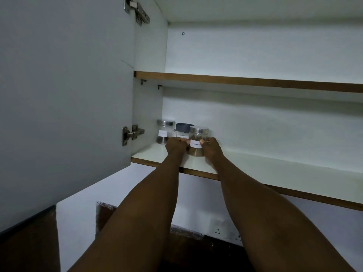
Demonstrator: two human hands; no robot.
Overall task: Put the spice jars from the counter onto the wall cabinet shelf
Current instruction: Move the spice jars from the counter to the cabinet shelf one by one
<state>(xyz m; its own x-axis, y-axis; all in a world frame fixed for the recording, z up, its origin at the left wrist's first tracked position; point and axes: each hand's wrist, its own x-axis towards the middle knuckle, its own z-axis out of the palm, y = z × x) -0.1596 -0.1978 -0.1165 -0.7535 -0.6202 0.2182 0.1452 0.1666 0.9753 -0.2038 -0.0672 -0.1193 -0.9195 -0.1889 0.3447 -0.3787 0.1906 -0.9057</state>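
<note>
Three spice jars stand at the left end of the lower cabinet shelf (255, 169). A glass jar with a steel lid and white label (164, 132) is furthest left, near the side wall. Behind my hands is a jar with a dark blue lid (183, 129). In front stands a steel-lidded jar of brown spice with a white label (197, 143), resting on the shelf. My left hand (176, 147) grips its left side and my right hand (211, 149) grips its right side.
The grey cabinet door (64, 95) hangs open on the left, hinged at the cabinet side. An upper shelf (245, 81) with a brown edge runs above. A dark counter (196, 250) and a wall socket (222, 228) lie below.
</note>
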